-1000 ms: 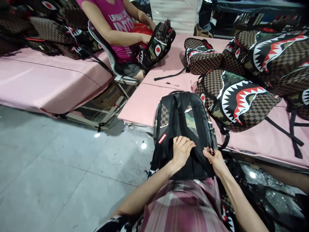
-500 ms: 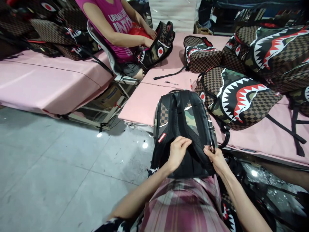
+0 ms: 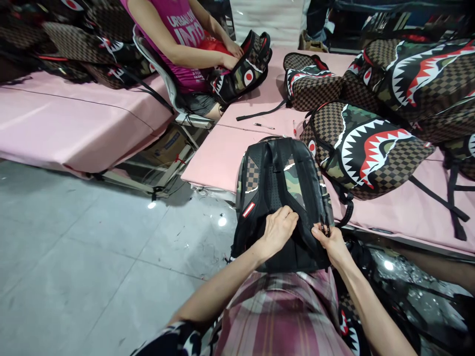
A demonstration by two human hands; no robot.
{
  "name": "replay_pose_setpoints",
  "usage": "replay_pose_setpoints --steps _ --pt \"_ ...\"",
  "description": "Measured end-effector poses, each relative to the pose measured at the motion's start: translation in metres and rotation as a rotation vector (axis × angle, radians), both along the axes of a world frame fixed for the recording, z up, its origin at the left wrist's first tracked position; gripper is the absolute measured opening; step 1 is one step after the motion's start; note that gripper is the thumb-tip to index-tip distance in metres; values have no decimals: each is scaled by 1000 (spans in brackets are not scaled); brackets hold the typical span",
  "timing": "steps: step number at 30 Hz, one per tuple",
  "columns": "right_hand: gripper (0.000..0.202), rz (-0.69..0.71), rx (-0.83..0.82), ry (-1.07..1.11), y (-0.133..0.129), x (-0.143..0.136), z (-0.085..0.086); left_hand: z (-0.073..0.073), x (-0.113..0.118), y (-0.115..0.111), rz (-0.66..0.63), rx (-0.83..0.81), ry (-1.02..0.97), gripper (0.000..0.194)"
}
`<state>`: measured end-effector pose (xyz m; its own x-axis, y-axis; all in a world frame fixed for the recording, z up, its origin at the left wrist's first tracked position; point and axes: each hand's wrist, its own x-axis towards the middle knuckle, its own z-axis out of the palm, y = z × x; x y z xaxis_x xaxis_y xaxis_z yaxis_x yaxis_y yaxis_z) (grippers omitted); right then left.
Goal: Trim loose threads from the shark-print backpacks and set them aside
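Observation:
A black backpack [image 3: 275,160] leans on the edge of the pink table with its strap side up and its lower end against my lap. Checked and camouflage panels show between its shoulder straps, and one strap carries a small red label. My left hand [image 3: 280,230] is closed over the middle of the back panel, fingertips against the inner edge of the right shoulder strap [image 3: 305,217]; whatever they pinch is hidden. Lower on that same strap, my right hand [image 3: 329,242] grips its outer edge between thumb and fingers.
Several shark-mouth backpacks [image 3: 371,148] lie on the pink table [image 3: 215,158] at right. A pen [image 3: 264,126] rests beyond my backpack. Across the corner, a seated person [image 3: 181,44] has both hands at another backpack [image 3: 243,74]. More bags [image 3: 74,42] are heaped on the left table.
My left hand has shifted slightly right, its raised pinch lowering onto the strap edge with the fingers more curled. My right hand stays on the strap.

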<state>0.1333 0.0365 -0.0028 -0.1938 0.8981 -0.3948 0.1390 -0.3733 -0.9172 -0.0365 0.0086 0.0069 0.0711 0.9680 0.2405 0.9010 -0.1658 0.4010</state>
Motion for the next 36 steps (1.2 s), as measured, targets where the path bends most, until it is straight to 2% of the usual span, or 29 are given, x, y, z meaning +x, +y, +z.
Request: replay_pose_setpoints --steps 3,7,10,13,17,19,23,28,32,34,36 --pt "40 -10 -13 1 -1 -1 2 1 -3 4 -21 -27 -88 15" --pt "41 -14 -19 23 0 0 1 8 -12 14 -70 -167 -447 12" --pt "44 16 41 -35 2 3 3 16 -17 19 -105 -221 -593 13" --pt "47 76 312 -273 3 9 12 20 -16 19 -83 -209 -609 13" --pt "34 173 903 -842 -1 12 34 20 -9 15 -28 -147 -577 12" --pt "25 263 1144 -1016 -2 8 44 19 -7 13 -13 -132 -563 12" --pt "23 375 1397 -1197 -2 -2 54 18 -6 12 -3 -119 -543 11" --pt "24 387 1475 -1305 -2 -7 55 22 -4 12 7 -113 -555 11" --pt "22 381 1526 -1301 -2 -7 53 23 -4 11 6 -95 -601 10" --pt "21 371 1502 -1265 -1 -5 53 19 -3 9 16 -100 -677 10" --pt "19 348 1408 -1187 1 -3 52 12 -1 8 63 -134 -844 9"
